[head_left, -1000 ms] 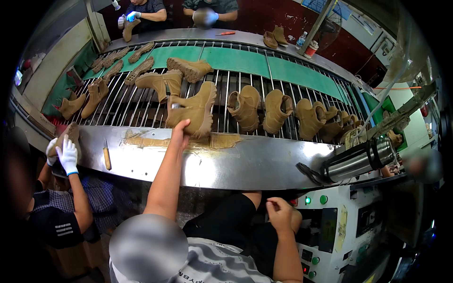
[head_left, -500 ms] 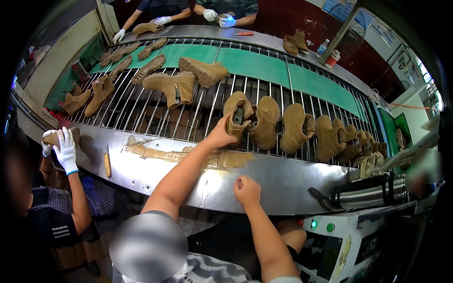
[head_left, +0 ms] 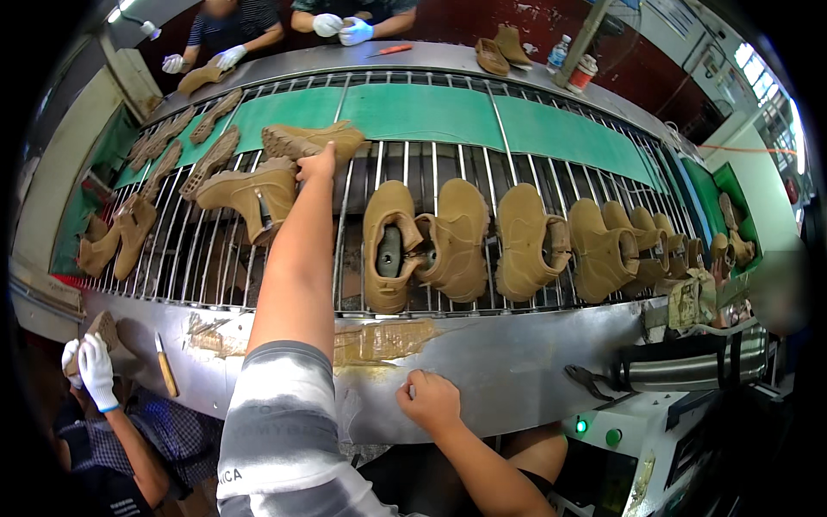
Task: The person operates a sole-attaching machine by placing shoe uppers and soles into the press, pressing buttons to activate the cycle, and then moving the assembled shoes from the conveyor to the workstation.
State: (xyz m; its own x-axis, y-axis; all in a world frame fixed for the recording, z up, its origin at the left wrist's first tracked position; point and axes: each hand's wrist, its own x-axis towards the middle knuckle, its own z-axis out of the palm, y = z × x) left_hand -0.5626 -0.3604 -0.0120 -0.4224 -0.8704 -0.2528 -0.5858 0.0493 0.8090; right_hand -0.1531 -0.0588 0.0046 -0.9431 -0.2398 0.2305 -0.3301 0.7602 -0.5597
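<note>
My left hand (head_left: pixel 316 164) is stretched far over the metal bar rack, its fingers closed at the near side of a tan boot (head_left: pixel 345 138) lying on its side. Just nearer, another tan boot (head_left: pixel 245 191) lies on its side with its zipper showing, partly behind my forearm. Over the steel ledge, my right hand (head_left: pixel 431 401) is curled into a fist; whatever may be inside is hidden. Right of my left arm stands a tan boot (head_left: pixel 392 202) with a dark grey insert in its opening. Beside it, more tan boots (head_left: pixel 461 207) form a row.
A wooden-handled knife (head_left: pixel 165 366) lies on the steel ledge (head_left: pixel 534 362). At left, a co-worker's gloved hand (head_left: pixel 96 375) holds a shoe piece. Two people work across the rack. Green sheeting (head_left: pixel 422 112) covers its far part; a steel flask (head_left: pixel 689 362) lies at right.
My left hand has let go of the upright boot and moved left and farther away to the boot lying on its side. My right hand stays fisted. The view has shifted.
</note>
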